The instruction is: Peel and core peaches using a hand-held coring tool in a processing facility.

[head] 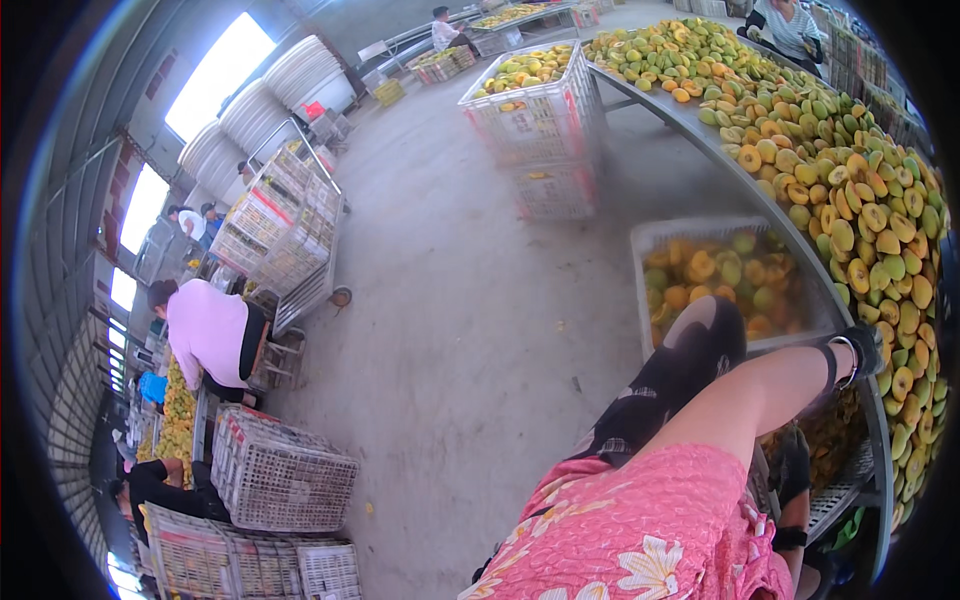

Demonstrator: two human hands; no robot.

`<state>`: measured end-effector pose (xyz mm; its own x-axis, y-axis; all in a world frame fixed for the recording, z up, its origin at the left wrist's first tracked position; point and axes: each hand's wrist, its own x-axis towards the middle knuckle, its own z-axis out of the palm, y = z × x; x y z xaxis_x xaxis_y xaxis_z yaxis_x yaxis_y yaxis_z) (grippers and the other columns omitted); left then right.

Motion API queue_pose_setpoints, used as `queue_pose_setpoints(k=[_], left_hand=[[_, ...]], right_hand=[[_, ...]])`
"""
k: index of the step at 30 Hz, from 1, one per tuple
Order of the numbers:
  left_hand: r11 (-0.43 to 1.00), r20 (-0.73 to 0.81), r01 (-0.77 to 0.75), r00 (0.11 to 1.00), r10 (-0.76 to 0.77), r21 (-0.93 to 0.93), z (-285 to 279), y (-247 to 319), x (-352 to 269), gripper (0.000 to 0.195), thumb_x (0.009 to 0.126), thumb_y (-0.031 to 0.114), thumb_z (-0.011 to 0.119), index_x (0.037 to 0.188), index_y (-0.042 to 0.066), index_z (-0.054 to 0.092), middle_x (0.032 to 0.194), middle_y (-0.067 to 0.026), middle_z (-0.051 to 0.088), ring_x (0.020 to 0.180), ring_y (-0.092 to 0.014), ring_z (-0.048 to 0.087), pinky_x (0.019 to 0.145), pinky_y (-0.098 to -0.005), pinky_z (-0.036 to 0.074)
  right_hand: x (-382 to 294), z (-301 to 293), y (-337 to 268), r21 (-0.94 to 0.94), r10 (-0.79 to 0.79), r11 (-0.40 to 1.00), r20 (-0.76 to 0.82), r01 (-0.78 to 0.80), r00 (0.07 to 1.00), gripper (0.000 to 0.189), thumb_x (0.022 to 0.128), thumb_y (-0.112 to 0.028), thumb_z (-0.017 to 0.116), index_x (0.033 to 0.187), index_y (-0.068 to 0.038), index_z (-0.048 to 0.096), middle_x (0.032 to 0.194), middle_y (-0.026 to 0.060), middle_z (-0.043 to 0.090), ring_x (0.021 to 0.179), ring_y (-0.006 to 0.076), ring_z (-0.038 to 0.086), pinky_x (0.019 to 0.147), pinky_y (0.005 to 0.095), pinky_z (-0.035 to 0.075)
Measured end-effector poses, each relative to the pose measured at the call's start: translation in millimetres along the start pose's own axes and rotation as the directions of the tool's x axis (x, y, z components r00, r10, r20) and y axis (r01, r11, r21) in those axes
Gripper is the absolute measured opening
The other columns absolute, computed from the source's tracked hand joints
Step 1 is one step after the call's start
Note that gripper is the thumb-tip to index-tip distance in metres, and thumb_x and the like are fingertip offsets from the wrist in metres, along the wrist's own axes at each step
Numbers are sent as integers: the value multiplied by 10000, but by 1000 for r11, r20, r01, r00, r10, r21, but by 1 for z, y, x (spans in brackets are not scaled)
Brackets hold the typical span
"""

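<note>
My left hand (868, 349), in a dark glove with a bangle at the wrist, is at the metal rim (806, 251) of a long sorting table. Beside it are many halved yellow-green fruits (855, 217), some showing pit hollows; its fingers are unclear. My right hand (791, 465), also in a dark glove, is lower down beside the table frame, next to a crate (844, 491) below the table edge. What it holds is hidden. A pale plastic crate (641, 262) of fruit stands beyond my knee, blurred.
Stacked crates (525, 127) with fruit stand by the table's far end. A loaded metal trolley (300, 292) and stacked crates (285, 472) stand at left, with people working at another fruit table (201, 420). Another person (784, 34) sits across the table. Concrete floor (442, 337) lies between.
</note>
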<state>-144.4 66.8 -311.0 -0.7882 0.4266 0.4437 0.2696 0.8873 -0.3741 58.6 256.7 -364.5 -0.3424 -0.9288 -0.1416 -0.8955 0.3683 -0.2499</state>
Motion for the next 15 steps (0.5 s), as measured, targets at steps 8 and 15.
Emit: queue_pose_setpoints(k=[8, 15], left_hand=[[556, 298, 533, 837, -460, -638, -110, 59, -60, 162, 839, 243, 495, 851, 126, 606, 751, -36, 572, 787, -195, 560, 722, -388, 441], [404, 123, 589, 657, -744, -700, -159, -94, -194, 226, 871, 219, 554, 1020, 75, 644, 892, -120, 663, 801, -229, 638, 701, -362, 515]], right_hand=[[-46, 22, 21, 356, 353, 879, -37, -318, 935, 190, 954, -231, 442, 1006, -105, 574, 790, 40, 565, 687, 188, 554, 631, 305, 488], [20, -153, -66, 618, 409, 765, -252, -179, 877, 353, 906, -333, 560, 1056, -14, 560, 928, 215, 635, 836, 332, 628, 734, 403, 471]])
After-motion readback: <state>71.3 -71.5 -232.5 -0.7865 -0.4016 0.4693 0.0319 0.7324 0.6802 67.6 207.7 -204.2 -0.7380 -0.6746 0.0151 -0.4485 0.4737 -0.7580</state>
